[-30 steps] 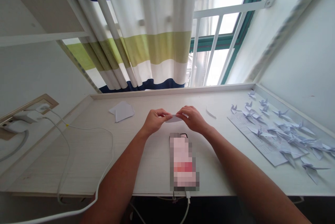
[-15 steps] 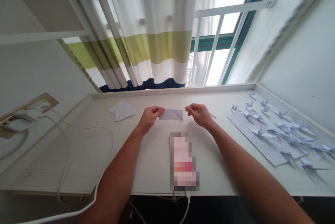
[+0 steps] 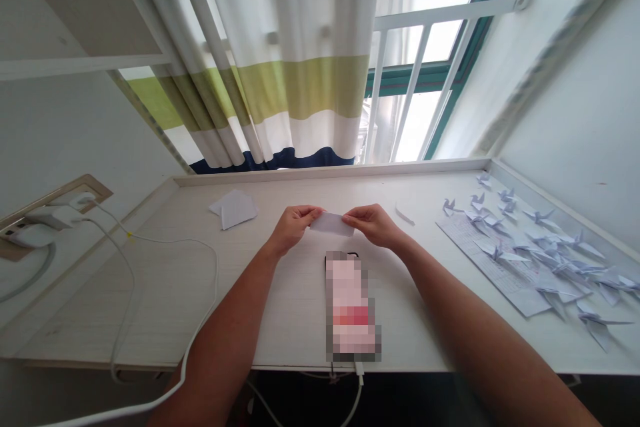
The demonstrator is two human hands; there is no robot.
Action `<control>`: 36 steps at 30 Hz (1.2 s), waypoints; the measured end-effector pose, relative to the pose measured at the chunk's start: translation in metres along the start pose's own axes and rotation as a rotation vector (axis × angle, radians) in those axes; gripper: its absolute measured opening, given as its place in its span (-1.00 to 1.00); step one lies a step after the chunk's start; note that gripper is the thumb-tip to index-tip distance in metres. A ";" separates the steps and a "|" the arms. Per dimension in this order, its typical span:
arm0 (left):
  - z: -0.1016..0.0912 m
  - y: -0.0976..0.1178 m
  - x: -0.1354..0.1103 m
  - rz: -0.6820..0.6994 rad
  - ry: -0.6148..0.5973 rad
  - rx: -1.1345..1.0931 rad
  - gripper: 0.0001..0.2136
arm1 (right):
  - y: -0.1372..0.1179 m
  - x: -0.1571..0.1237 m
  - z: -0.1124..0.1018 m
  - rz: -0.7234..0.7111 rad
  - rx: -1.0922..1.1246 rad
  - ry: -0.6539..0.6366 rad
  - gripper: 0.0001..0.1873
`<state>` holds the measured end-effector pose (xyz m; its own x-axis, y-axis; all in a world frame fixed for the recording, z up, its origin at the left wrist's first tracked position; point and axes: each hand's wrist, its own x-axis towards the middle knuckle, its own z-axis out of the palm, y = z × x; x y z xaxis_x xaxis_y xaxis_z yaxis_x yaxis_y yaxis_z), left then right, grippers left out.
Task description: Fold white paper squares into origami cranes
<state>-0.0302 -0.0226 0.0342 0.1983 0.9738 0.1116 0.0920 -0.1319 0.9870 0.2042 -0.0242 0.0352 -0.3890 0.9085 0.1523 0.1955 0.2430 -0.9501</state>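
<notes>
A small white folded paper (image 3: 332, 224) is held a little above the pale wooden desk (image 3: 280, 294), at its middle. My left hand (image 3: 291, 227) pinches the paper's left end. My right hand (image 3: 373, 224) pinches its right end. Both hands have their fingers closed on the paper. Just below them a phone (image 3: 350, 307) lies flat on the desk, its screen blurred out.
Loose white paper pieces (image 3: 234, 208) lie at the back left, a thin paper strip (image 3: 404, 215) right of my hands. Several folded paper cranes (image 3: 540, 247) rest on a printed sheet (image 3: 500, 274) at the right. White cables (image 3: 150, 247) run from a wall socket (image 3: 45, 220). A striped curtain (image 3: 280, 80) hangs behind.
Half a second ago my right hand had let go of the paper and hung apart from it. It has now come back and pinched the right end.
</notes>
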 end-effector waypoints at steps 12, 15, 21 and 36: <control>0.009 0.003 -0.005 0.139 -0.131 0.013 -0.66 | -0.013 -0.006 -0.003 0.206 0.309 -0.366 -0.47; 0.012 -0.001 -0.003 0.177 -0.067 0.025 -0.68 | -0.013 -0.005 0.000 0.158 0.316 -0.373 -0.54; 0.018 -0.010 0.000 0.128 0.059 0.009 -0.60 | -0.002 0.000 0.007 0.126 0.368 -0.181 -0.45; 0.010 0.009 -0.008 -0.164 -0.078 -0.477 -0.05 | 0.007 0.006 0.001 0.008 0.423 0.149 -0.60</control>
<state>-0.0207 -0.0335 0.0412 0.2927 0.9553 -0.0406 -0.3241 0.1391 0.9357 0.2020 -0.0170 0.0289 -0.2492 0.9564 0.1522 -0.1997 0.1030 -0.9744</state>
